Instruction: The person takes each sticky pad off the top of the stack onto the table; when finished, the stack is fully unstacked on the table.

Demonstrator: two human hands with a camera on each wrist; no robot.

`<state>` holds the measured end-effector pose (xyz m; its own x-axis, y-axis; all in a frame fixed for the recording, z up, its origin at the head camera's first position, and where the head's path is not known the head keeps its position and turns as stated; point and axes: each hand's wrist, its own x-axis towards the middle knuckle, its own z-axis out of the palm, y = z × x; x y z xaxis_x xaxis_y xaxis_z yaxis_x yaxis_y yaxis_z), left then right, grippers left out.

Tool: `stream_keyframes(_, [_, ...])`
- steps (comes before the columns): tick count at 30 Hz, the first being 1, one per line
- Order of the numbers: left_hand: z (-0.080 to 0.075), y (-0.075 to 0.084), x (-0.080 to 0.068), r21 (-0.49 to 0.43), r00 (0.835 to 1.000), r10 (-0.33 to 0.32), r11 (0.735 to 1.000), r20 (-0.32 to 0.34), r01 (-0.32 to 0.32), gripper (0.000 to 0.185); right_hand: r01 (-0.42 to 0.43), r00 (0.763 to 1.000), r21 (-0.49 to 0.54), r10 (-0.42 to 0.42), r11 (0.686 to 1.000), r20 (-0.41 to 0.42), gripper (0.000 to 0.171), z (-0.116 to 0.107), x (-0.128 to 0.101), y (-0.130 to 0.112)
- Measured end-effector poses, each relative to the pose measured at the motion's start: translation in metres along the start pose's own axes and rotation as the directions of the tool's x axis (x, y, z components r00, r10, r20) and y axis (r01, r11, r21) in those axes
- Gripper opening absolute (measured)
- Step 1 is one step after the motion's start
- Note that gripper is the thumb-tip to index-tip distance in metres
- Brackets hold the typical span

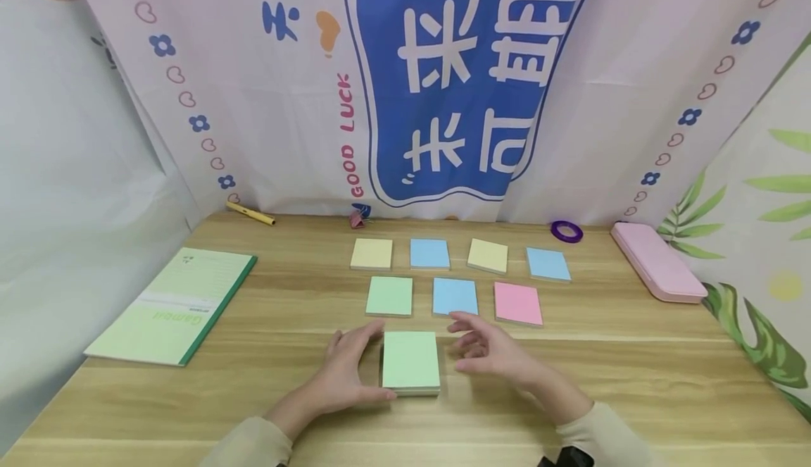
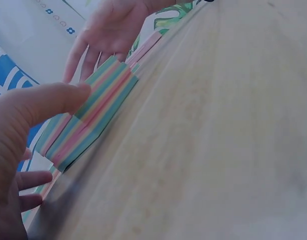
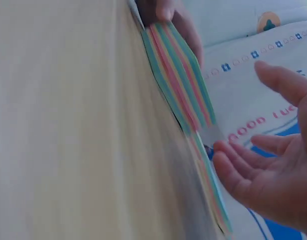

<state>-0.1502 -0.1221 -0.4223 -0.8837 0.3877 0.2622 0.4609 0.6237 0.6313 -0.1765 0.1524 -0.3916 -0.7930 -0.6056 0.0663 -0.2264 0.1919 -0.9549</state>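
Head view: nearest the camera, two sleeved forearms reach onto the wooden surface. Between the hands lies a thick pad of sticky notes, green on top, flat near the front edge. The left hand rests against the pad's left side, thumb at its near corner and fingers loosely extended along the edge. The right hand sits just right of the pad, fingers spread and relaxed, holding nothing; whether it touches the pad cannot be told.

Left wrist view: the pad's side shows stacked bands of green, pink and yellow; the left thumb lies against it, and the right hand is open beyond it.

Right wrist view: the same banded side with the right hand's fingers open beside it.

Behind the pad lies a row of three single notes: green, blue, pink. Farther back is a row of four: yellow, blue, yellow, blue. A green notebook lies at left and a pink case at right. Farthest, by the printed cloth backdrop, are a yellow pen and a purple tape ring.
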Motion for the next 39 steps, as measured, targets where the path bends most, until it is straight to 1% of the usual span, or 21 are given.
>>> stream_keyframes(4, [0.002,0.001,-0.001,0.086,0.998,-0.055,0.995,0.006,0.055,0.099,-0.009,1.000,-0.082,0.011,0.997,0.026,0.076,0.016,0.006,0.005])
stream_keyframes(7, [0.003,0.002,-0.001,0.134,0.998,-0.060,0.989,0.008,0.059,0.097,-0.013,1.000,-0.149,0.017,0.989,0.026,0.078,0.023,0.008,0.009])
stream_keyframes(11, [0.004,0.002,0.001,0.176,0.999,-0.051,0.983,0.017,0.047,0.096,-0.015,1.000,-0.241,0.014,0.970,-0.004,0.082,0.029,0.010,0.012])
stream_keyframes(15, [0.005,0.001,0.001,0.191,0.998,-0.058,0.980,0.029,0.052,0.096,-0.015,1.000,-0.382,0.014,0.924,-0.003,0.092,0.032,0.012,0.014])
stream_keyframes(18, [0.005,0.001,0.001,0.196,0.998,-0.058,0.979,0.028,0.051,0.096,-0.001,1.000,-0.450,0.008,0.893,0.014,0.097,0.033,0.013,0.015])
stream_keyframes(20, [0.005,0.001,0.002,0.197,0.998,-0.056,0.979,0.027,0.050,0.096,0.014,1.000,-0.464,-0.006,0.886,0.019,0.096,0.034,0.013,0.015])
stream_keyframes(25, [0.005,0.000,0.002,0.198,0.998,-0.050,0.979,0.025,0.044,0.095,0.030,1.000,-0.462,-0.027,0.886,0.014,0.091,0.033,0.014,0.016])
stream_keyframes(28, [0.005,0.000,0.003,0.206,0.999,-0.048,0.978,0.024,0.042,0.094,0.024,1.000,-0.443,-0.020,0.896,0.014,0.089,0.031,0.013,0.018])
stream_keyframes(31, [0.007,0.000,0.002,0.217,0.999,-0.045,0.975,0.020,0.040,0.093,-0.002,1.000,-0.404,0.012,0.915,0.021,0.088,0.027,0.009,0.018])
stream_keyframes(34, [0.007,0.001,0.001,0.231,0.999,-0.047,0.972,0.020,0.041,0.093,-0.030,0.999,-0.331,0.040,0.943,0.025,0.087,0.023,0.005,0.016])
stream_keyframes(36, [0.007,0.002,0.000,0.232,0.999,-0.049,0.972,0.022,0.043,0.092,-0.049,0.998,-0.257,0.057,0.965,0.022,0.087,0.020,0.002,0.015])
stream_keyframes(38, [0.006,0.003,0.000,0.235,0.998,-0.054,0.971,0.025,0.047,0.092,-0.062,0.998,-0.148,0.065,0.987,0.021,0.086,0.018,0.000,0.015])
stream_keyframes(39, [0.006,0.003,0.000,0.234,0.998,-0.057,0.971,0.027,0.049,0.093,-0.072,0.997,-0.091,0.075,0.993,0.022,0.086,0.017,-0.001,0.016])
